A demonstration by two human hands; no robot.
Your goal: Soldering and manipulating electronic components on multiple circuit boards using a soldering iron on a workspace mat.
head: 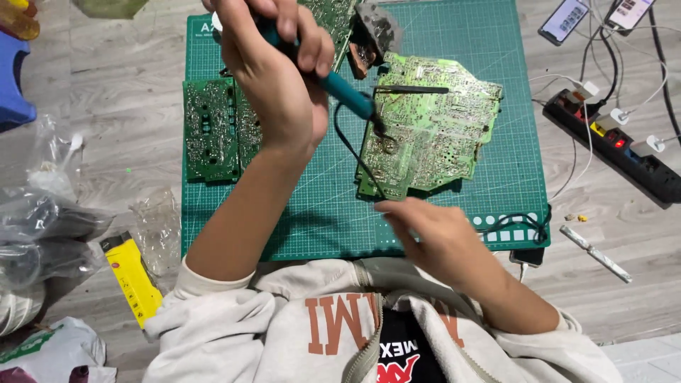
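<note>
Sweatshirt: nearest the camera is my pale grey hooded sweatshirt [234, 333], sleeves pushed up off both forearms.
Right hand: my right hand [434, 230] hovers over the near edge of the green gridded cutting mat [496, 85], fingers drawn narrow and blurred; I cannot tell whether it pinches anything, though a thin black wire [351, 152] runs close to its fingertips.
Left hand: my left hand [273, 71] is raised over the far middle of the mat, wrapped tight around the teal-handled soldering iron [344, 89].
Iron: it slants down to the right from my fist, and its dark tip sits on the large board's solder side, near that board's left edge.
Large board: a light green, irregular-edged printed circuit board [433, 124] lies solder side up on the right half of the mat, with a thin black rod [411, 90] lying across its far part.
Other boards: two darker green rectangular circuit boards [213, 128] lie side by side at the mat's left edge, partly under my left forearm.
Floor, left: a yellow rectangular tool [131, 280] and crumpled clear plastic bags [42, 227] lie beside the mat's near left corner.
Floor, right: a black power strip [617, 145] with white plugs lies well apart from the mat, and two phones [592, 15] beyond it.
</note>
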